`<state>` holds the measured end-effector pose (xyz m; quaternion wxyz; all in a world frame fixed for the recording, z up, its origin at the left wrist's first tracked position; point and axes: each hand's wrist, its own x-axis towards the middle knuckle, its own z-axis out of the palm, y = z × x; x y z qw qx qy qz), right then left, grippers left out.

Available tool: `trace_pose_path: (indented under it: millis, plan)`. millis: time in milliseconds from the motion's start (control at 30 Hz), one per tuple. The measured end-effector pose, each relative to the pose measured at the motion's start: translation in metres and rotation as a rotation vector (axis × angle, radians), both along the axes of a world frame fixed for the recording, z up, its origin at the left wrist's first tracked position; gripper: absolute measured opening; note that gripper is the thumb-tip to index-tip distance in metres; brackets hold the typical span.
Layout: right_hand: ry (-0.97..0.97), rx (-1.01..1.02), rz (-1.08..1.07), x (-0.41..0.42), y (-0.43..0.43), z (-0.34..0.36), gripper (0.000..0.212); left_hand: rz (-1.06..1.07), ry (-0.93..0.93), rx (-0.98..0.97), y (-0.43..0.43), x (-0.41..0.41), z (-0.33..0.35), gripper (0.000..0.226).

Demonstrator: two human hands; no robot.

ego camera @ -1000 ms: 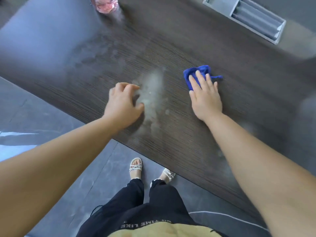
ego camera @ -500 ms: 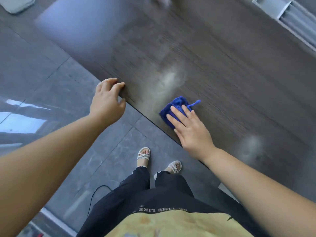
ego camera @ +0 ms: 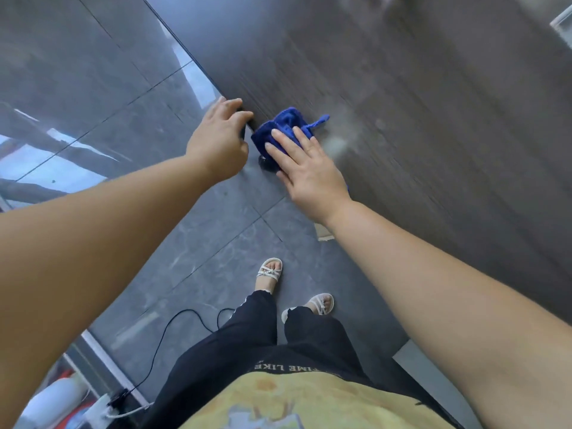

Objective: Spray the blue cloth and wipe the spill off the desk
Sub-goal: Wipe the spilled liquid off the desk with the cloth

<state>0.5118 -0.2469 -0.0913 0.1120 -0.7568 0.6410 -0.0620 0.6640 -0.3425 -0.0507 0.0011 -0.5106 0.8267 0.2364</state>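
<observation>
The blue cloth (ego camera: 284, 122) lies bunched at the near edge of the dark wooden desk (ego camera: 433, 119). My right hand (ego camera: 306, 168) presses flat on it with straight fingers, and part of the cloth hangs past the edge. A whitish smear of the spill (ego camera: 339, 144) sits on the desk just right of the cloth. My left hand (ego camera: 216, 144) is cupped against the desk edge beside the cloth, fingertips touching the edge and holding nothing. No spray bottle is in view.
Grey floor tiles (ego camera: 216, 236) lie below the desk edge, with my sandalled feet (ego camera: 269, 272) on them. A black cable (ego camera: 173, 329) runs to a power strip (ego camera: 105, 407) at lower left. A grey tray corner (ego camera: 563, 23) shows at top right.
My right hand has dragged the cloth from mid-desk across the smear to the near edge. My left hand left the desk top and came to the edge beside the cloth. The view tilted down.
</observation>
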Motion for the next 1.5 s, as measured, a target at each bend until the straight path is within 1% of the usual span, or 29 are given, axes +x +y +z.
trace_pose_path:
  millis: [133,233,333,500,567,633,700,767,867,900,967,1033,1067,1100,1200,1267,1333,1400,1467,1500]
  plan:
    - [0.060,-0.020,0.015,-0.029,0.090,0.000,0.045,-0.070,0.011,0.028,0.014,-0.014,-0.004,0.050]
    - [0.041,0.025,-0.036,-0.051,0.144,0.006,0.046,-0.043,0.028,0.039,0.023,-0.019,-0.008,0.052]
    - [-0.009,0.052,-0.119,-0.051,0.128,0.006,0.046,-0.046,-0.007,0.055,0.024,-0.018,-0.010,0.056]
    - [0.011,0.054,-0.275,-0.034,0.016,0.011,0.048,-0.043,-0.068,0.082,0.024,-0.025,-0.005,0.057]
    - [0.029,0.101,-0.318,-0.030,-0.007,0.010,0.048,0.000,-0.073,0.081,0.027,-0.031,-0.001,0.055]
    - [0.020,0.102,-0.304,-0.032,0.000,0.010,0.048,0.013,-0.076,0.052,0.033,-0.040,0.003,0.053]
    - [0.010,0.073,-0.302,-0.042,0.035,0.011,0.047,-0.043,-0.074,0.020,0.042,-0.050,0.006,0.051]
    - [0.022,0.049,-0.383,-0.058,0.085,0.011,0.050,-0.128,-0.059,0.024,0.053,-0.062,0.009,0.050]
    - [0.020,0.101,-0.547,-0.082,0.149,0.012,0.052,-0.228,-0.069,0.019,0.070,-0.076,0.008,0.049]
    - [0.016,0.107,-0.620,-0.084,0.155,0.013,0.051,-0.248,-0.078,0.009,0.073,-0.080,0.008,0.049]
    - [0.041,0.090,-0.768,-0.072,0.140,0.010,0.051,-0.244,-0.092,0.020,0.078,-0.082,0.007,0.049]
    - [0.058,0.058,-0.841,-0.058,0.120,0.010,0.052,-0.262,-0.105,0.029,0.082,-0.088,0.007,0.049]
    - [0.061,0.057,-0.797,-0.053,0.113,0.011,0.053,-0.273,-0.106,0.017,0.083,-0.091,0.009,0.048]
    - [0.067,0.065,-0.707,-0.050,0.111,0.011,0.053,-0.288,-0.102,0.001,0.084,-0.093,0.010,0.047]
    - [0.066,0.085,-0.366,-0.065,0.139,0.012,0.051,-0.308,-0.079,0.000,0.092,-0.104,0.015,0.044]
    - [0.090,0.108,-0.253,-0.084,0.165,0.015,0.049,-0.336,-0.060,0.023,0.099,-0.113,0.018,0.044]
    - [0.089,0.135,-0.285,-0.105,0.191,0.016,0.049,-0.380,-0.048,0.065,0.108,-0.122,0.020,0.043]
    - [-0.002,0.160,-0.365,-0.122,0.205,0.023,0.047,-0.411,-0.032,0.088,0.115,-0.131,0.021,0.042]
    - [-0.209,0.133,-0.468,-0.130,0.211,0.033,0.042,-0.433,-0.018,0.101,0.122,-0.142,0.021,0.041]
    - [-0.314,0.106,-0.554,-0.130,0.212,0.041,0.040,-0.440,-0.006,0.103,0.125,-0.148,0.021,0.042]
